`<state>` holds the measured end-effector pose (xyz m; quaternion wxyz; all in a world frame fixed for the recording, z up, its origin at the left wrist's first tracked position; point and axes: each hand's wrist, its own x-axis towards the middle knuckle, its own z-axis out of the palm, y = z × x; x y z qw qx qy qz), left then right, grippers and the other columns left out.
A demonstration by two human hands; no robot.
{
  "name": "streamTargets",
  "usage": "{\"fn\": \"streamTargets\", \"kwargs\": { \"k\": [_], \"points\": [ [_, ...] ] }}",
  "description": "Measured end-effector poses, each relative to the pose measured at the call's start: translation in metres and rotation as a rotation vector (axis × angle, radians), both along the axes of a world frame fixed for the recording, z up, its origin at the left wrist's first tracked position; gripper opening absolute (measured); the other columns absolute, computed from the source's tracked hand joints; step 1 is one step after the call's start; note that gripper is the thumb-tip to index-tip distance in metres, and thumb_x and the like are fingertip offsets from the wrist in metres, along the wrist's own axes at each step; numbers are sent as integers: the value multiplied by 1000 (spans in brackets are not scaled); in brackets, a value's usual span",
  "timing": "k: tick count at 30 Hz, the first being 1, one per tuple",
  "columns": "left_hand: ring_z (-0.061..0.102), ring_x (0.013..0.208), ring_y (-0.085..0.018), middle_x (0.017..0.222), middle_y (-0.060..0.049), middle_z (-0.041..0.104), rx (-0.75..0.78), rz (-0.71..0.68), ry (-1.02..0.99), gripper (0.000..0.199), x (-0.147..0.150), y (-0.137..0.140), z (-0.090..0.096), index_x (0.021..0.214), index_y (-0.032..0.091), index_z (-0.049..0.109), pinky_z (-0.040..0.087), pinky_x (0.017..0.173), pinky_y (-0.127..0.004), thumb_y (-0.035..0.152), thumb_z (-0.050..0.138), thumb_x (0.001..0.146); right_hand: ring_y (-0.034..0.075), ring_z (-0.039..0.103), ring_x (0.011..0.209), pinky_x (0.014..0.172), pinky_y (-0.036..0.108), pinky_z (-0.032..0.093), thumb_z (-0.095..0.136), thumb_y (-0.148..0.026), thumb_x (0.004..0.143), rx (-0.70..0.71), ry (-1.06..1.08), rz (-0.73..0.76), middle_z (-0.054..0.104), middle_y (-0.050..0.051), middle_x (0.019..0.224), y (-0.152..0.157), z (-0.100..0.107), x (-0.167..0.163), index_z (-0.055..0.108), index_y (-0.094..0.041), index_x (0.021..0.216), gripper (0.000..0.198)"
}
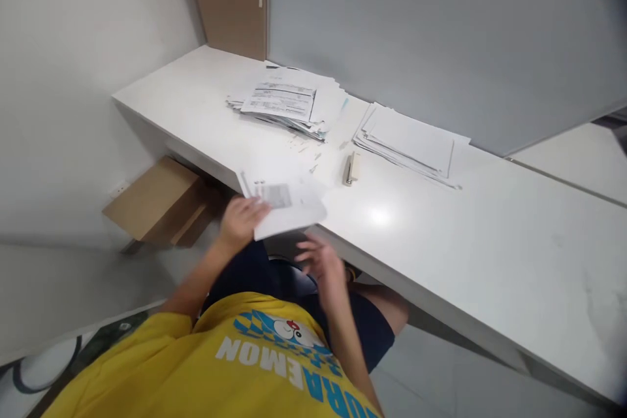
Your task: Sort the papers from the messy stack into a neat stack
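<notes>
My left hand [243, 219] grips the left edge of a paper sheet [298, 206] with a grey printed block on it. The paper reaches over the front edge of the white table, and I cannot tell whether it is one sheet or several. Just below the paper's right corner, my right hand [323, 264] is apart from it, fingers spread and somewhat blurred, with nothing in them. Beyond the paper, a cream stapler [352, 168] stands on the tabletop. Small dark scraps or marks [313, 155] are scattered to the left of the stapler.
A messy pile of printed papers [284, 101] lies at the back of the white table [470, 235]. Right of it sits a second stack of papers [411, 140]. Cardboard boxes [232, 19] stand at the back left, and an open cardboard box [157, 199] is below the table's left side.
</notes>
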<state>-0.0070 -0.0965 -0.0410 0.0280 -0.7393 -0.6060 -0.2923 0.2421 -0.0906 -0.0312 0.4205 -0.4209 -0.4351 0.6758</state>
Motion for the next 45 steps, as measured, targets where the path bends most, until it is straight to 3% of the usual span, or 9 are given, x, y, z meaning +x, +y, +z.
{"fn": "streamTargets", "kwargs": {
  "k": [1, 3, 8, 11, 15, 20, 25, 39, 45],
  "points": [
    [62, 123, -26, 116, -8, 75, 11, -59, -20, 40, 20, -4, -4, 117, 24, 71, 47, 100, -45, 32, 35, 102, 24, 70, 87, 59, 34, 57, 61, -59, 84, -85, 78, 53, 73, 2, 112, -22, -7, -13, 66, -32, 118, 44],
    [54, 133, -26, 123, -8, 72, -5, -219, -48, 39, 59, -9, -10, 125, 24, 67, 44, 106, -46, 30, 37, 102, 24, 68, 105, 84, 40, 59, 69, -51, 81, -177, 166, -110, 70, 3, 123, -43, -12, -32, 65, -29, 124, 49],
    [36, 147, -24, 140, -2, 62, -140, -419, -30, 48, 116, -12, -21, 139, 32, 56, 21, 123, -52, 17, 33, 100, 23, 59, 126, 116, 44, 41, 74, -36, 76, -215, 305, -593, 67, 3, 130, -10, -1, -12, 60, -24, 132, 59],
    [23, 152, -28, 156, -7, 43, -80, -228, -285, 50, 123, -6, -26, 151, 32, 39, 17, 124, -55, 30, 37, 101, 26, 62, 122, 112, 47, 45, 76, -32, 73, -203, 280, -673, 69, 6, 127, 7, -2, 17, 61, -20, 130, 61],
    [26, 151, -29, 164, -13, 23, -107, 63, -1026, 77, 122, 3, -34, 156, 31, 18, 31, 120, -47, 53, 56, 93, 29, 64, 119, 106, 47, 50, 79, -33, 69, -208, 163, -757, 71, 10, 122, 5, -14, 43, 66, -16, 121, 57],
    [50, 136, -28, 147, -13, 50, -294, 92, -1468, 70, 115, 11, -42, 140, 29, 46, 46, 108, -39, 58, 71, 82, 31, 65, 117, 106, 48, 50, 82, -38, 63, -182, 14, -748, 75, 10, 112, -1, -30, 76, 72, -15, 104, 49],
    [67, 108, -25, 112, -10, 70, -345, 26, -1269, 50, 99, 27, -37, 113, 20, 63, 54, 94, -36, 57, 72, 80, 34, 67, 110, 96, 47, 54, 83, -43, 61, -168, -257, -607, 76, 12, 108, 2, -32, 99, 73, -15, 95, 45],
    [62, 104, -22, 107, -9, 63, 24, 62, -565, 28, 92, 26, -5, 106, 18, 65, 50, 93, -34, 43, 56, 95, 35, 61, 118, 97, 51, 49, 79, -50, 68, -3, -485, -540, 67, 14, 127, 7, -14, 87, 62, -18, 122, 65],
    [59, 103, -22, 104, -9, 64, 51, 36, -474, 23, 92, 40, 2, 101, 19, 66, 48, 93, -36, 39, 56, 95, 33, 63, 110, 91, 47, 52, 75, -62, 70, 95, -512, -452, 70, 13, 120, 5, -12, 92, 62, -20, 119, 66]
  ]
}}
